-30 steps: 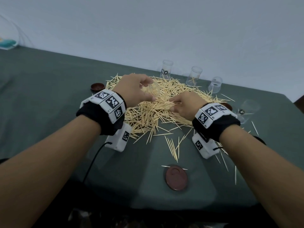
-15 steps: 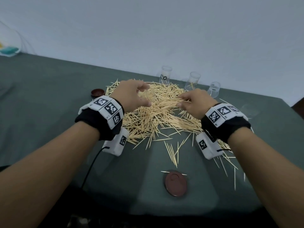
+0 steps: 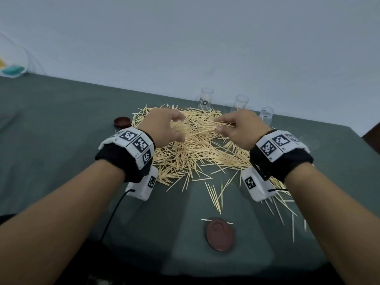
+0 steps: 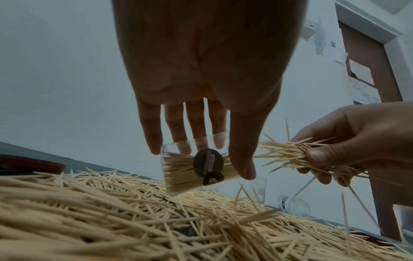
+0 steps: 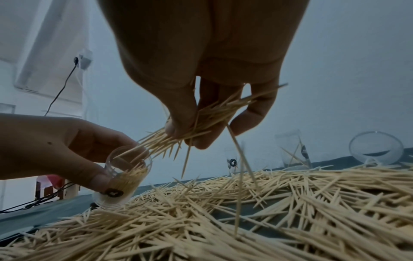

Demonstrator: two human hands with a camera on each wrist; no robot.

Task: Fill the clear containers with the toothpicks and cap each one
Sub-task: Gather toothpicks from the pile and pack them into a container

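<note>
My left hand [image 3: 178, 128] grips a small clear container [image 4: 190, 169], tilted and partly filled with toothpicks, just above the toothpick pile [image 3: 191, 155]. My right hand [image 3: 222, 128] pinches a bundle of toothpicks [image 5: 201, 120] between thumb and fingers. The bundle's tips [image 5: 134, 150] reach the mouth of the container [image 5: 125, 178]. A few loose picks hang down from the bundle toward the pile. Three more clear containers [image 3: 206, 98] [image 3: 240, 102] [image 3: 266, 115] stand upright at the back of the table.
A brown cap [image 3: 219, 233] lies near the table's front edge, with another brown cap [image 3: 122, 122] left of the pile. Stray toothpicks lie scattered at front right [image 3: 287, 206]. A clear container [image 5: 376, 148] lies on its side at the right. Green cloth [image 3: 51, 140] covers the table.
My right hand has lifted a bundle of toothpicks off the pile and brought it left to the container's mouth. My left hand keeps holding the container, slightly raised.
</note>
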